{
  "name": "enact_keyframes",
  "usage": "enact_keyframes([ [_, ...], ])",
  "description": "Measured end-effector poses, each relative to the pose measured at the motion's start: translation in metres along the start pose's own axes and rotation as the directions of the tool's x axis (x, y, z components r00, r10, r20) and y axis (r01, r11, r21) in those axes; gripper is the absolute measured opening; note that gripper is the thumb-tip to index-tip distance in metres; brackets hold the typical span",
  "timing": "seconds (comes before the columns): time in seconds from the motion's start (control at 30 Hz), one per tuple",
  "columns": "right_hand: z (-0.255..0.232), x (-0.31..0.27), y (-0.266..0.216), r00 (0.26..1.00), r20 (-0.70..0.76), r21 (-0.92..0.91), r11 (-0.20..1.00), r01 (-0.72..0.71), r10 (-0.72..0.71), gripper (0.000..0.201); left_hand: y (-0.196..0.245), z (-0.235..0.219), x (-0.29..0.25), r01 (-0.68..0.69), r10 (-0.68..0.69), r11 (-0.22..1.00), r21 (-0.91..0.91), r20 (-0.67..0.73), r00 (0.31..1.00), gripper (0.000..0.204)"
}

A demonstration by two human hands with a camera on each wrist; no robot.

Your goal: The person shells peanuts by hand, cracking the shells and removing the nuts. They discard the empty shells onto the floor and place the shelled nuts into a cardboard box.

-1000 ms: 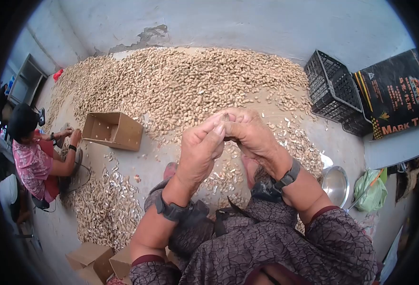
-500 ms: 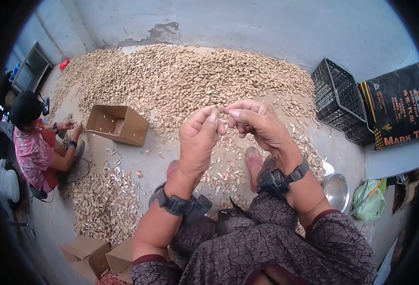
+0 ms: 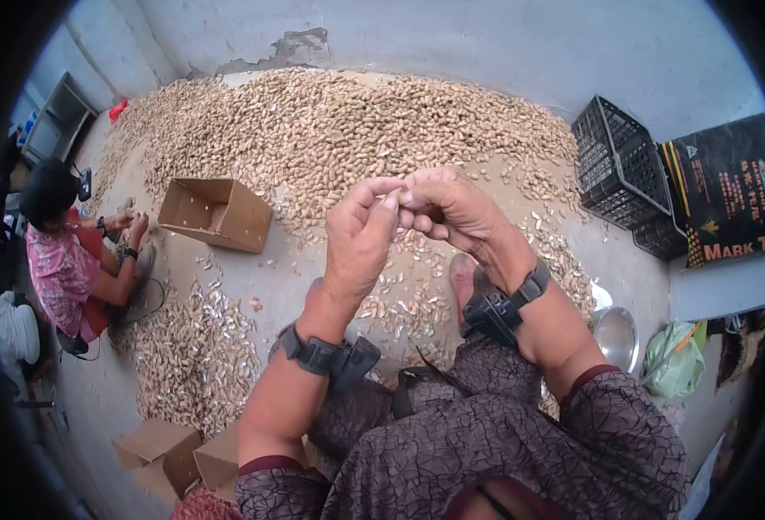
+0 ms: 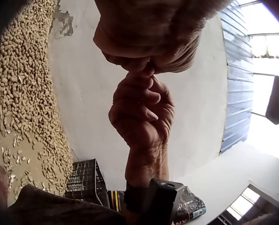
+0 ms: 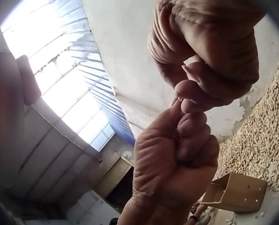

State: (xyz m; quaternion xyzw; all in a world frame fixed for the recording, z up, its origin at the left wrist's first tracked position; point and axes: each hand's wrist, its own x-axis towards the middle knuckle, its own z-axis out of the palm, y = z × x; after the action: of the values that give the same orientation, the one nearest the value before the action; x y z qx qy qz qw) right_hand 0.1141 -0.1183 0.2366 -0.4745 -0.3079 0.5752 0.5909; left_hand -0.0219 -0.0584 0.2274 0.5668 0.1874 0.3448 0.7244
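Note:
My left hand (image 3: 358, 247) and right hand (image 3: 469, 217) meet at the fingertips above the floor, in front of my knees. Between thumbs and forefingers they pinch a small peanut (image 5: 179, 99), mostly covered by the fingers. The right hand's other fingers curl in toward its palm, as the left wrist view shows. Beyond the hands spreads a large heap of unshelled peanuts (image 3: 313, 130) against the wall. Broken shells (image 3: 408, 303) lie scattered on the floor below the hands, between my feet.
A cardboard box (image 3: 248, 221) stands left of the hands, near another person (image 3: 74, 277) who sits working. A pile of shells (image 3: 192, 373) lies left of my legs, with more boxes (image 3: 157, 455) behind it. At right are black crates (image 3: 621, 173), a metal basin (image 3: 615, 338) and a green bag (image 3: 673, 355).
The hands were together, then drew slightly apart at the fingertips, and now meet again a little higher in view. The right hand has turned inward over the left fingertips.

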Motion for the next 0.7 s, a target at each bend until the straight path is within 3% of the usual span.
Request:
enact_keyframes([
  [0.13,-0.005,0.003,0.001,0.996,0.087,0.022,1.000,-0.023,0.021,0.013,0.000,-0.009,0.003,-0.005,0.004,0.994,0.110,0.014,1.000,0.018],
  [0.2,-0.004,0.004,0.000,0.994,0.103,0.016,0.999,-0.030,0.028,0.015,0.006,-0.014,0.005,0.019,-0.044,0.972,0.232,0.106,0.993,0.018],
  [0.4,-0.011,0.012,0.007,0.987,0.116,0.040,0.993,-0.115,0.109,0.013,-0.005,-0.008,0.003,-0.014,-0.008,0.984,0.178,0.122,0.993,0.012],
  [0.5,-0.010,0.015,0.009,0.983,0.090,0.075,0.983,-0.167,0.160,0.013,-0.010,-0.005,0.002,-0.076,0.053,0.911,0.406,0.069,0.996,0.015],
  [0.53,-0.010,0.016,0.010,0.980,0.085,0.099,0.977,-0.189,0.181,0.014,-0.014,-0.005,0.002,-0.076,0.053,0.911,0.406,0.067,0.996,0.015],
  [0.6,-0.008,0.015,0.010,0.972,0.075,0.075,0.971,-0.227,0.221,0.015,-0.023,-0.007,0.003,-0.203,0.235,0.691,0.693,0.051,0.971,0.015],
  [0.63,-0.006,0.015,0.010,0.964,0.063,0.050,0.964,-0.261,0.258,0.016,-0.026,-0.008,0.005,-0.204,0.237,0.691,0.694,0.050,0.970,0.015],
  [0.7,0.001,0.015,0.012,0.967,0.033,0.040,0.967,-0.254,0.252,0.018,-0.028,-0.010,0.009,-0.129,0.246,0.530,0.838,-0.006,0.969,0.015],
])
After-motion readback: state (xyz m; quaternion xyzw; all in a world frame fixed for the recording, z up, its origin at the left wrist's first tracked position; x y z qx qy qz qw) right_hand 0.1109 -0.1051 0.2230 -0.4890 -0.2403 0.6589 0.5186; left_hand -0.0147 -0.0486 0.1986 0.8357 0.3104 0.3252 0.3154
